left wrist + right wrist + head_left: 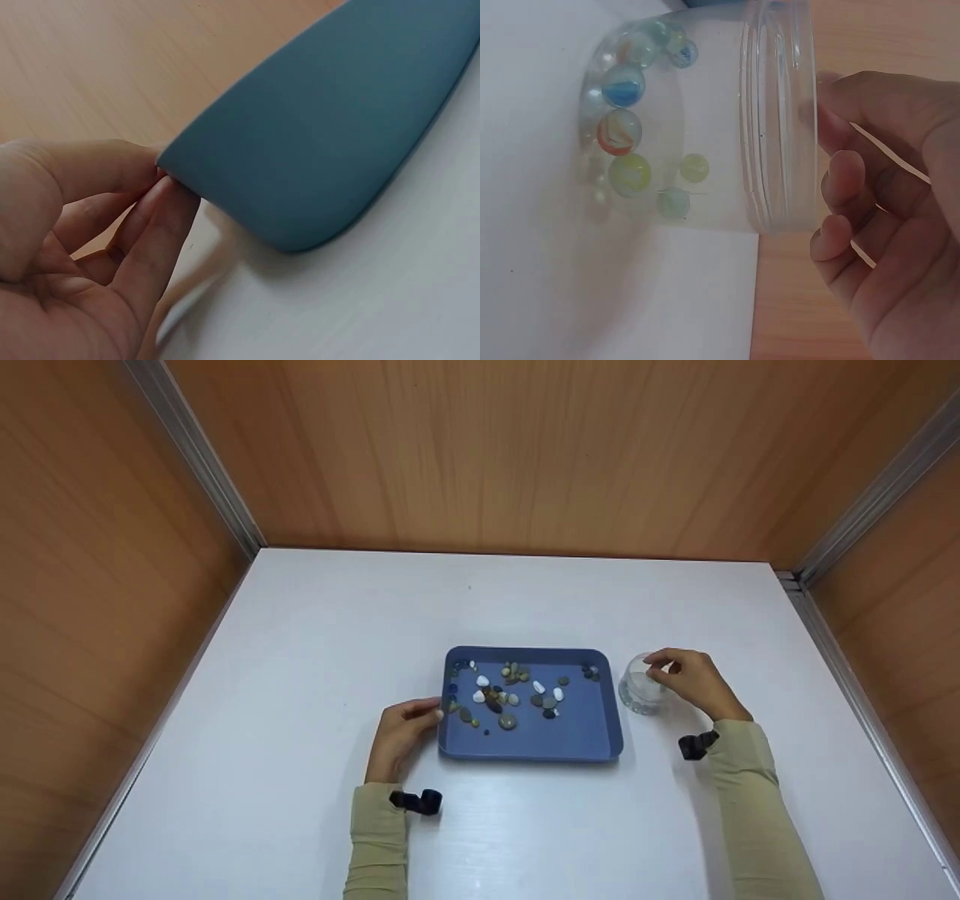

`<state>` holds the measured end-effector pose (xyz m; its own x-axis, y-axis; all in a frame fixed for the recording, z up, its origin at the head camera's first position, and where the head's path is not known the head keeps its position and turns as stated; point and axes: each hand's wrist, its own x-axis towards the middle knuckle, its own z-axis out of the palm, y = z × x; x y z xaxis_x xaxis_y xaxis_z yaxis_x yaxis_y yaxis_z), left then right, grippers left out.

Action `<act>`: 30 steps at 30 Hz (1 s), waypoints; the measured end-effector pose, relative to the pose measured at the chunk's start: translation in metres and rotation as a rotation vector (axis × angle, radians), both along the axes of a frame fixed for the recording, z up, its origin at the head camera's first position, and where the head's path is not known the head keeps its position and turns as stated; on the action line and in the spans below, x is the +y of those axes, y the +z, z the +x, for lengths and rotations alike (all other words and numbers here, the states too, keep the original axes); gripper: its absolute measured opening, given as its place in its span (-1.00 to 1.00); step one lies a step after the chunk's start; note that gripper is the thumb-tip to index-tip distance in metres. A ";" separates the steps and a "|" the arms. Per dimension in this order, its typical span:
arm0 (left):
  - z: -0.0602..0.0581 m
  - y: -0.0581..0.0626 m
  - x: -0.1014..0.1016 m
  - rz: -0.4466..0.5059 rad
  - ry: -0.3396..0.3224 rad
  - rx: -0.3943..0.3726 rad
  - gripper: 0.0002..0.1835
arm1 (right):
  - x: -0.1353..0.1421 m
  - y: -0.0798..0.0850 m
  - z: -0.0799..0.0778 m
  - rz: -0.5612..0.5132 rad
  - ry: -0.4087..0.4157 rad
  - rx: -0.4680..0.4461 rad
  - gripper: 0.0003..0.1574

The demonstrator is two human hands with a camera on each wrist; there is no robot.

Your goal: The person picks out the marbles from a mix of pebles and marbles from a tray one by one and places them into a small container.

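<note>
My left hand (401, 735) pinches the left rim of a blue tray (555, 739) between thumb and fingertips; the left wrist view shows this grip on the tray's edge (300, 142) up close. Scattered inside the tray are white, brown, grey and dark pebbles, such as a round pebble (508, 721). To the right of the tray stands a clear jar (639, 694), upright and lidless. Glass marbles with coloured swirls, including a blue one (623, 85), lie in it. My right hand (694, 682) is at the jar's mouth, fingers loosely bent, with nothing visible between them.
The white table (262, 660) carries the tray and jar near its middle. Wooden panels (480, 450) with metal corner strips enclose it at the back and both sides. Black wrist cameras (420, 802) are strapped on both sleeves.
</note>
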<state>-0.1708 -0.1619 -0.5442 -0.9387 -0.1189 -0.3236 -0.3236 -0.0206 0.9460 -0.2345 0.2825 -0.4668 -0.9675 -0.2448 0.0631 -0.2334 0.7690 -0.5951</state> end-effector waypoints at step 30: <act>0.000 0.000 0.000 0.007 0.013 -0.013 -0.70 | -0.024 0.003 -0.001 -0.029 0.032 -0.007 -0.73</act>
